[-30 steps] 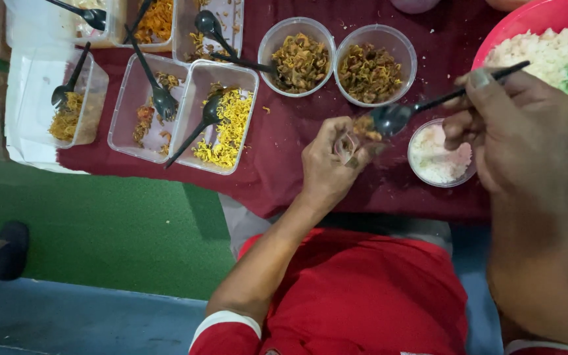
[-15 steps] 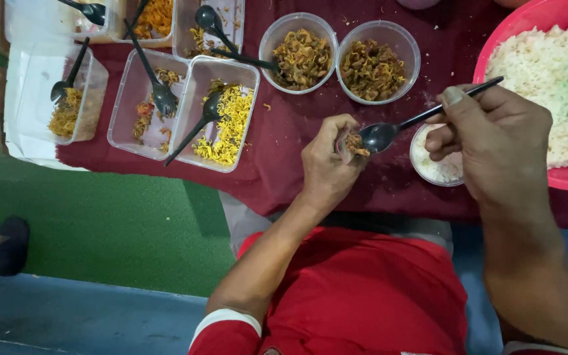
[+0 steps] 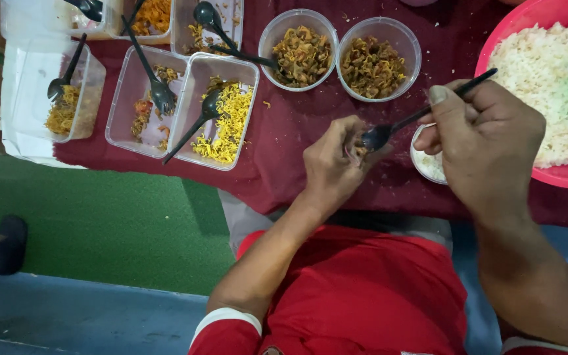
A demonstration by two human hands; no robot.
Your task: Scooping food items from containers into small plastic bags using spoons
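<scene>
Left hand [image 3: 331, 164] cupped, fingers curled inward, forearm angled up from lower left; right hand [image 3: 488, 141] pinched closed, knuckles up

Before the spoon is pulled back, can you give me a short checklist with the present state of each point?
1. Right hand grips the black spoon by its handle: ok.
2. Spoon bowl sits at the small clear cup in the left hand: ok.
3. Cup upright and steady: cannot tell, fingers hide it.
4. Spoon emptied: cannot tell.
5. Small tub of rice stands on the red cloth, partly under the right hand: ok.
6. Cloth free of spills: not ok, crumbs lie on it.
</scene>
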